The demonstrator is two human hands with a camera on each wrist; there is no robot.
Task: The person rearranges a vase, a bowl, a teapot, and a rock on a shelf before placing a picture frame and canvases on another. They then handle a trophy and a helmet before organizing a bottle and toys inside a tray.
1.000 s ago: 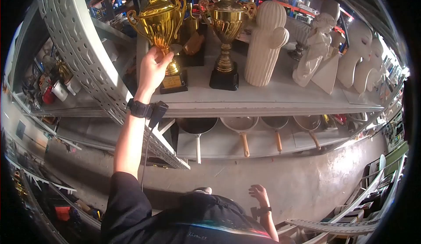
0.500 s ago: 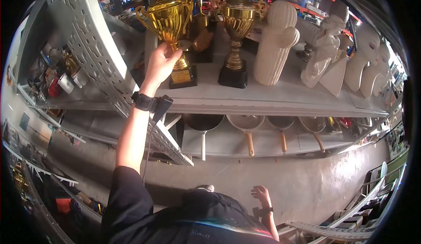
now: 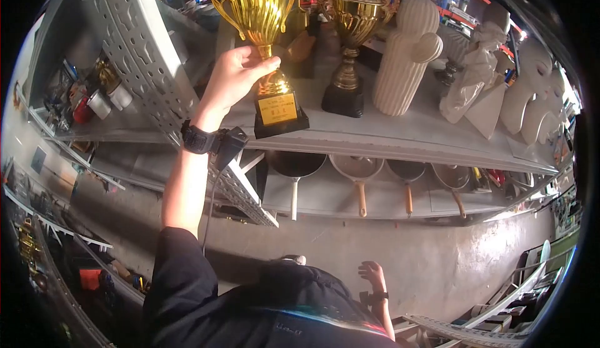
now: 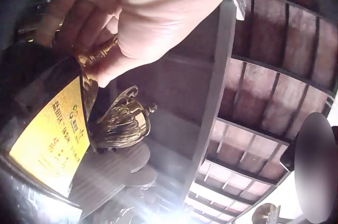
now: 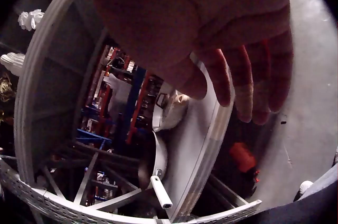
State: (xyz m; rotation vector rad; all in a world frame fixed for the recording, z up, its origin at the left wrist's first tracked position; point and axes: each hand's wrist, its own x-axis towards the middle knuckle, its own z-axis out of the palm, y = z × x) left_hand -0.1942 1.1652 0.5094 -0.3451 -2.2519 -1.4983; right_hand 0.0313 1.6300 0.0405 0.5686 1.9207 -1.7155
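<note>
My left hand [image 3: 232,78] grips a gold two-handled trophy [image 3: 260,12] by its stem, thumb across the front. The trophy's dark base [image 3: 299,123], with a yellow plaque, overlaps the front edge of the upper shelf in the head view and leans slightly. In the left wrist view, thumb and fingers of the left hand [image 4: 153,15] close round the stem beside the lettered plaque [image 4: 55,134]. A second, darker gold trophy [image 3: 347,76] stands on the shelf to the right. Low beside the body hangs my right hand [image 3: 373,275], fingers loosely bent and holding nothing.
A perforated metal post [image 3: 134,48] rises left of the trophy. Right along the upper shelf [image 3: 400,137] stand a white ribbed cactus-shaped vase [image 3: 400,73], a white figurine [image 3: 465,89] and mannequin heads [image 3: 531,67]. Several pans [image 3: 357,168] lie below, handles jutting forward.
The left hand has lifted the gold trophy off the shelf and drawn it toward the body, its base now tipped. The view has shifted slightly; the right hand still hangs low.
</note>
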